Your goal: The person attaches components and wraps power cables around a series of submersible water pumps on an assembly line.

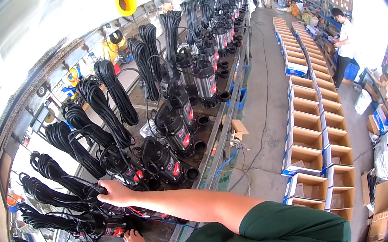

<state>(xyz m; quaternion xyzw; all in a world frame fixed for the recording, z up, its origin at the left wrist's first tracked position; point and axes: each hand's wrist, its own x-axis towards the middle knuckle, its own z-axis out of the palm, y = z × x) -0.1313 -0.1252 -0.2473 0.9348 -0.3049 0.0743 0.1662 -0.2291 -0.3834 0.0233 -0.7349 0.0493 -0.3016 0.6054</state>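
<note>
— What is closest to us?

— The left hand. It rests low on the tabletop, just under a black pump that lies on its side. I cannot tell if its fingers are spread or pressed together.

— And the right hand?

— It is a bit farther than that lying pump. Its fingers are curled around the top of a black pump with a red label, near a bundle of black cable.

— What comes after that?

— More pumps in a long row, each with coiled cable hanging behind it.

— And far off?

— Open cardboard boxes line the floor well to the right of the row. A person in a white shirt stands past them.
</note>
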